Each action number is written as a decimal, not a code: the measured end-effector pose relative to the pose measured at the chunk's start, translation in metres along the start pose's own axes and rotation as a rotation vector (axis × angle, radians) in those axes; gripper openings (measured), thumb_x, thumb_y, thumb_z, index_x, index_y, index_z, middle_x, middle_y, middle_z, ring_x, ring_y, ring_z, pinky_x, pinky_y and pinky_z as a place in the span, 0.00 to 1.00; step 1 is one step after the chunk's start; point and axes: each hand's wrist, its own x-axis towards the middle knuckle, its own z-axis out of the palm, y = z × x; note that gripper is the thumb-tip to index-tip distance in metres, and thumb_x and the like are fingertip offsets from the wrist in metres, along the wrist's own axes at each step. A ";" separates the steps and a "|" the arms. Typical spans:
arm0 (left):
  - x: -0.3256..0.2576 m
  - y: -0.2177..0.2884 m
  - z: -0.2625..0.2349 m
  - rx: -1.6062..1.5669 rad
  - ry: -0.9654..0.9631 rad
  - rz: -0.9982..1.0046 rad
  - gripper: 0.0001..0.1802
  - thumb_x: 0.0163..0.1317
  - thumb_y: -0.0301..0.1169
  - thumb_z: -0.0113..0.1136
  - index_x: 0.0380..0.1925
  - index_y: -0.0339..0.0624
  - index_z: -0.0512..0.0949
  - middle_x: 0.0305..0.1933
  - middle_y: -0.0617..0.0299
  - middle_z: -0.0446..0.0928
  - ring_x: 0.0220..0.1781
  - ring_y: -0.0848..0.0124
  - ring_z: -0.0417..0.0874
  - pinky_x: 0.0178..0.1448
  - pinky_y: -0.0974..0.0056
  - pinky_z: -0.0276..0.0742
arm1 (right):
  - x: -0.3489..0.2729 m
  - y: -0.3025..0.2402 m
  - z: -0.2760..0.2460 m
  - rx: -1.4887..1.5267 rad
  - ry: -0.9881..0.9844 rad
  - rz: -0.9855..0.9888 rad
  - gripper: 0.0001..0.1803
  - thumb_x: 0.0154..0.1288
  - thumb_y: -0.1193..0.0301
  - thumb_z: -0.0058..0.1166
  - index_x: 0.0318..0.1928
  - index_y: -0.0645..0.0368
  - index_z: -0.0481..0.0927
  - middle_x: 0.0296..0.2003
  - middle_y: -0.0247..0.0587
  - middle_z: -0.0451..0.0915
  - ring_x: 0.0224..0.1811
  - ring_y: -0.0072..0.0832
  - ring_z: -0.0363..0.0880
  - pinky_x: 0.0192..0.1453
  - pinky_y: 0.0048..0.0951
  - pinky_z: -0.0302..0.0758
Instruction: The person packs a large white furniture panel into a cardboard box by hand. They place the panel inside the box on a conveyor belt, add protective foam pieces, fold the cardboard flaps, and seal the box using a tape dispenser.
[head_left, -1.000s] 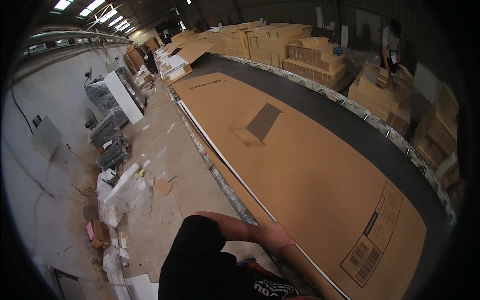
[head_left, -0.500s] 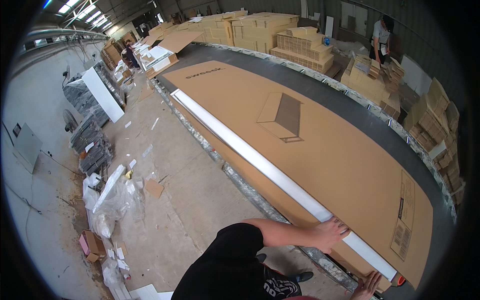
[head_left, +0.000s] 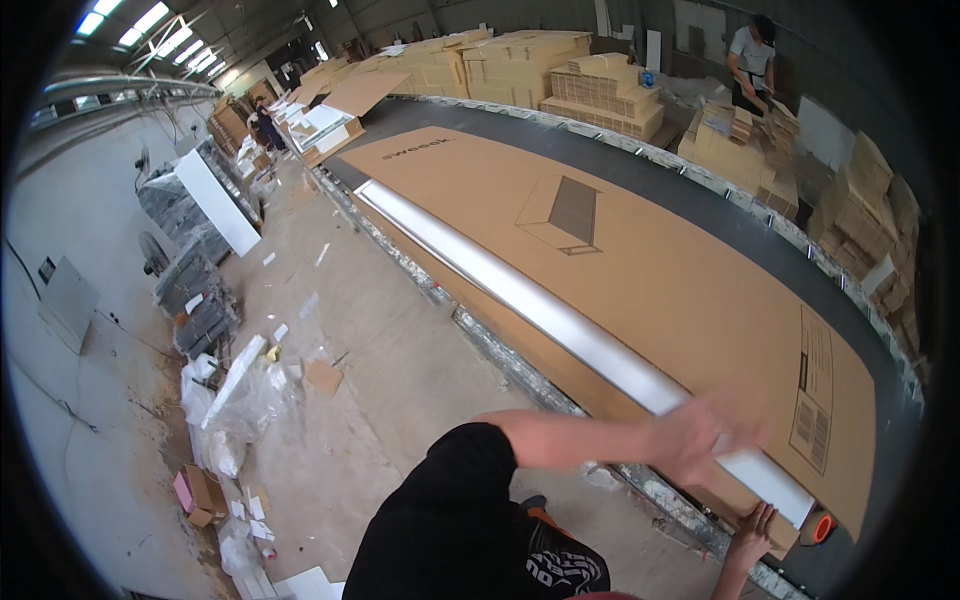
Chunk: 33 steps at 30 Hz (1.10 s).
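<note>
A long cardboard box (head_left: pixel 640 280) lies on the dark conveyor, its wide printed top panel toward the far side. Along its near side runs a long white strip-like panel (head_left: pixel 530 300), showing between the top flap and the lower cardboard side. My left hand (head_left: pixel 700 440), smeared by motion, is over the white panel near its right end; its fingers cannot be made out. At the box's near right corner, my right hand (head_left: pixel 755 528) has its fingers bent over the cardboard edge, just beside the white panel's end. An orange ring-shaped roll (head_left: pixel 823 527) sits beside that corner.
The conveyor belt (head_left: pixel 500 128) has a paint-spattered metal edge (head_left: pixel 510 360). Stacked flat cartons (head_left: pixel 525 65) stand beyond it, where another person (head_left: pixel 750 65) handles cardboard. Plastic wrap and scraps (head_left: pixel 250 400) litter the floor at left, near grey wrapped bundles (head_left: pixel 195 300).
My left hand has lifted from its grip on the panel's edge and moved a little right, now blurred. My right hand has shifted up at the corner. The whole view has tilted slightly.
</note>
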 end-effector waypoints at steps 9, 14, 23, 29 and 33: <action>-0.021 -0.009 0.047 0.005 -0.956 -0.131 0.72 0.32 0.65 0.69 0.70 0.31 0.46 0.72 0.25 0.40 0.70 0.22 0.41 0.69 0.27 0.37 | 0.005 -0.036 -0.030 0.098 0.008 0.106 0.21 0.56 0.76 0.53 0.53 0.64 0.76 0.52 0.50 0.78 0.55 0.46 0.77 0.49 0.39 0.80; -0.034 0.000 0.044 0.046 -0.963 -0.130 0.69 0.34 0.61 0.70 0.70 0.31 0.47 0.72 0.27 0.41 0.71 0.24 0.41 0.69 0.27 0.36 | 0.005 -0.056 -0.041 0.173 0.054 0.156 0.18 0.55 0.78 0.52 0.49 0.64 0.79 0.49 0.50 0.80 0.54 0.47 0.77 0.52 0.39 0.79; -0.007 -0.013 0.041 0.005 -1.096 -0.130 0.67 0.39 0.60 0.69 0.70 0.33 0.46 0.72 0.37 0.50 0.73 0.37 0.47 0.74 0.36 0.34 | 0.009 -0.074 -0.110 0.354 0.522 0.213 0.14 0.54 0.75 0.58 0.43 0.61 0.80 0.46 0.48 0.80 0.53 0.48 0.77 0.55 0.40 0.76; -0.015 -0.001 0.059 0.159 -1.112 -0.098 0.69 0.36 0.62 0.69 0.70 0.32 0.46 0.75 0.37 0.37 0.73 0.29 0.38 0.72 0.31 0.35 | 0.025 -0.035 -0.107 0.300 0.488 0.274 0.23 0.57 0.58 0.59 0.49 0.60 0.80 0.51 0.50 0.78 0.57 0.53 0.74 0.62 0.51 0.68; -0.006 0.011 0.066 0.147 -1.069 -0.038 0.69 0.36 0.63 0.68 0.70 0.32 0.45 0.75 0.37 0.36 0.72 0.29 0.38 0.71 0.30 0.37 | 0.017 -0.006 -0.055 0.156 0.548 0.193 0.27 0.60 0.50 0.49 0.49 0.58 0.80 0.51 0.44 0.80 0.56 0.49 0.76 0.59 0.45 0.70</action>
